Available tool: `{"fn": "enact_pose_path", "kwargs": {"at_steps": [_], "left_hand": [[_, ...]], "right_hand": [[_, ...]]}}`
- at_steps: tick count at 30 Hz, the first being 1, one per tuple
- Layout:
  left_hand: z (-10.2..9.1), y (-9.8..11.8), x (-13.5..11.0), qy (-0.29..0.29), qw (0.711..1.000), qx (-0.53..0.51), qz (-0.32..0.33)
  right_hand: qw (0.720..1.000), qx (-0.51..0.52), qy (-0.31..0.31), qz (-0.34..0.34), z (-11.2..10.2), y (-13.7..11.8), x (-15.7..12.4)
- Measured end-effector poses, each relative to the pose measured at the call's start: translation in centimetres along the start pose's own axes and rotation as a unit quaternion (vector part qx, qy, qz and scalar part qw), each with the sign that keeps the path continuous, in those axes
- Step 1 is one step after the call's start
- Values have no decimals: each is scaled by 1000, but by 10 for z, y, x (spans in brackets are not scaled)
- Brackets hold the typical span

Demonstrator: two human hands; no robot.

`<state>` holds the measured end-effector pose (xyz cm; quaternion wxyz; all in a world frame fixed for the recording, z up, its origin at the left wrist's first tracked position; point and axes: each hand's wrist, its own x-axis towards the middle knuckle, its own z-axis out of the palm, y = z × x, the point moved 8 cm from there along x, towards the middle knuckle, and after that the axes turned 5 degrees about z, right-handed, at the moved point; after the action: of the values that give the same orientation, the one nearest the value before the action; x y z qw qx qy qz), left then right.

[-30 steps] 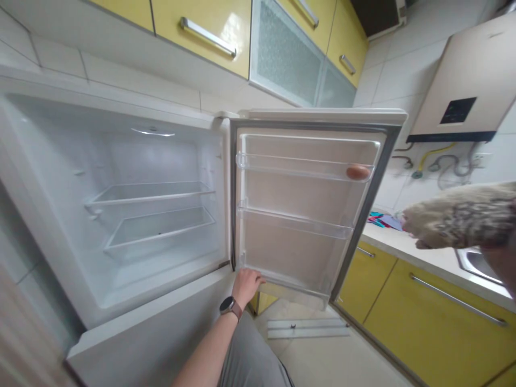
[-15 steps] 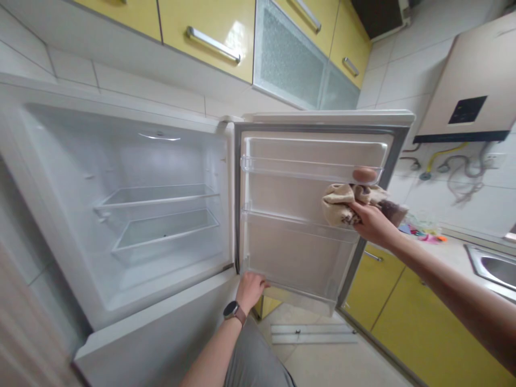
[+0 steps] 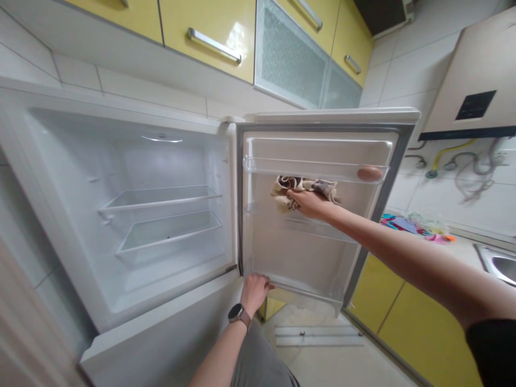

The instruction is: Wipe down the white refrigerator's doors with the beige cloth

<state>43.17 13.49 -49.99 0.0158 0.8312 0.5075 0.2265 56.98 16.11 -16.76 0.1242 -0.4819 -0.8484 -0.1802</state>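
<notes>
My right hand (image 3: 309, 204) is closed on a crumpled beige and brown cloth (image 3: 288, 203). It presses the cloth against the inside of the open refrigerator door (image 3: 298, 258), between the upper clear door shelf (image 3: 298, 167) and the middle one. A brown egg (image 3: 370, 173) lies at the right end of that upper shelf. Low on the door, near the hinge side, my left hand (image 3: 256, 291) has its fingers curled at the bottom edge. A watch (image 3: 236, 313) is on the left wrist.
To the left stands the refrigerator compartment (image 3: 169, 161) with glass shelves (image 3: 169, 231). Yellow cabinets (image 3: 209, 32) hang above. On the right are a counter with colourful items (image 3: 415, 226), a sink (image 3: 500, 263) and a wall-mounted heater (image 3: 471, 80). A white panel (image 3: 318, 336) lies on the floor.
My right hand has moved the cloth leftward along the inside of the door, away from the egg. My left hand stays at the door's bottom edge.
</notes>
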Motion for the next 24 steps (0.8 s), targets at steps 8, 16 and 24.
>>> {"fn": "enact_pose_path", "kwargs": {"at_steps": [8,16,24], "left_hand": [[6,-9,-4,0,1000,28,7],[6,-10,-4,-13,1000,25,12],[-2,-7,-5,-1,1000,12,0]], "right_hand": [[998,-1,50,-37,17,-84,73],[987,-69,-8,-146,40,-77,60],[963,-135,147,-180,-3,-54,39]]}}
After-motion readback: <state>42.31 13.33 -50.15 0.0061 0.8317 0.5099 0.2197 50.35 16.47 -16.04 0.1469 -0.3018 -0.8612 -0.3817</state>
